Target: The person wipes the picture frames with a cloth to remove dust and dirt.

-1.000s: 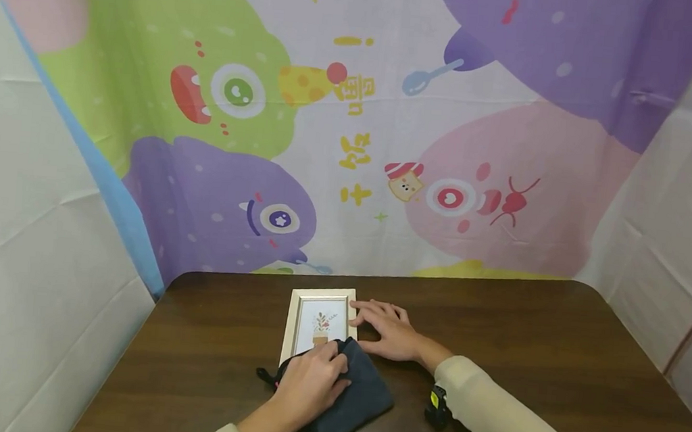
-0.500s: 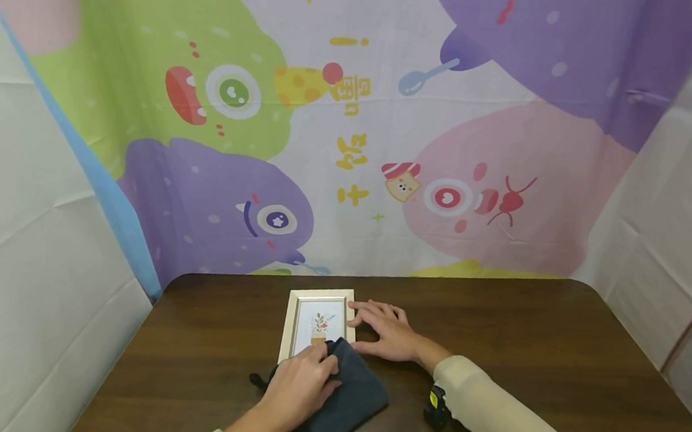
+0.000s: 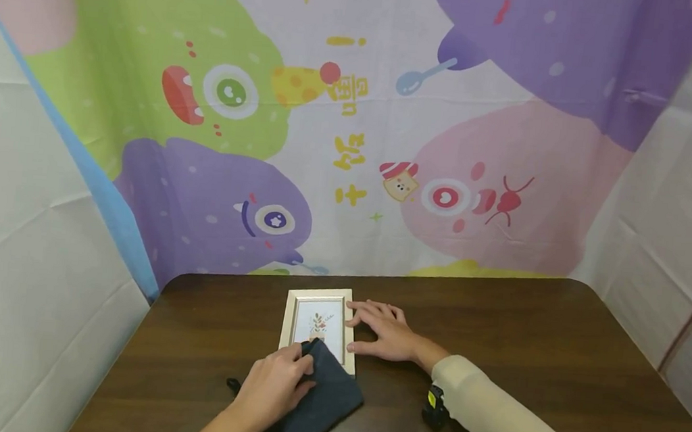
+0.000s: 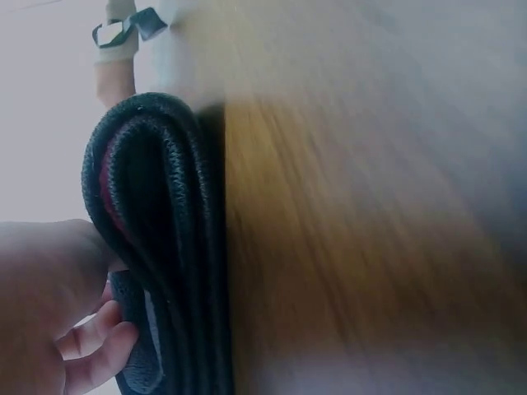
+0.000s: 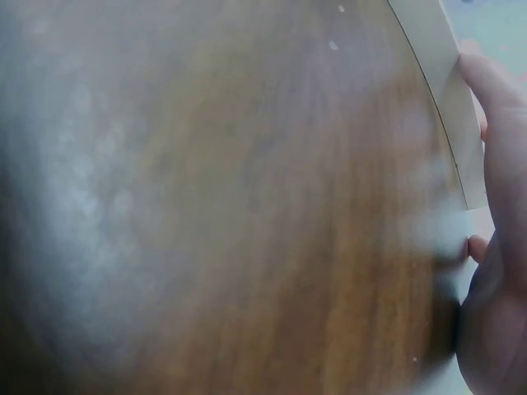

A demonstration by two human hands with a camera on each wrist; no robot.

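Note:
A pale cream picture frame lies on the table, holding a print of a potted plant. My left hand grips a folded dark grey cloth that covers the frame's lower left part. From the cloth's left side sticks out a black loop. In the left wrist view the folded layers show edge-on, with a red strip inside the fold and curled fingers against them. The fingertips and thumb of my right hand touch the frame's right edge, fingers spread and loosely bent.
The dark brown wooden table reaches back to a cartoon-printed curtain. White sheets hang at both sides. A black device with a yellow patch is strapped at the right wrist.
My left hand has drawn the cloth toward the near left, uncovering the frame's lower right corner. The right hand stays at the frame's edge. The head view has shifted slightly.

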